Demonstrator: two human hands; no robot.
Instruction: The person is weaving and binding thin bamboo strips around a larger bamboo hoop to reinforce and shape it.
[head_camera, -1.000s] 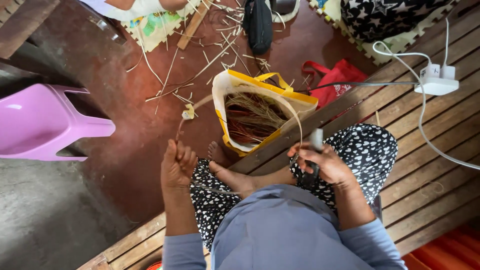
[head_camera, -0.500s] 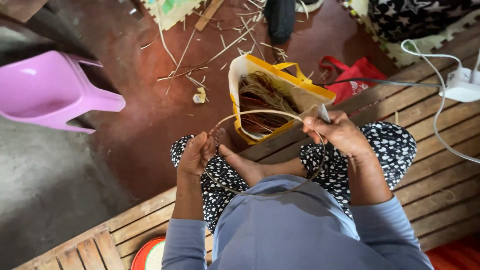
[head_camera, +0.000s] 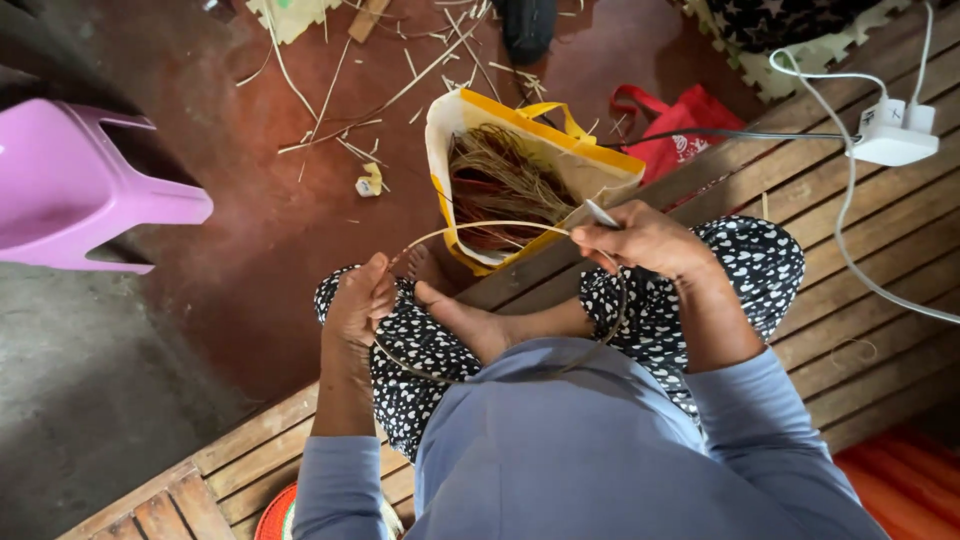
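Hands (head_camera: 358, 300) (head_camera: 645, 238) bending cane hoop (head_camera: 480, 226), fingers gripping

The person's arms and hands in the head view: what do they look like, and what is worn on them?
Both arms wear long, plain grey-blue sleeves pushed up towards the elbows, leaving the forearms bare. The left hand and right hand are bare: no gloves, and no rings, watch or bracelets that I can see. The sleeves match the plain grey-blue top, with no print or markings.
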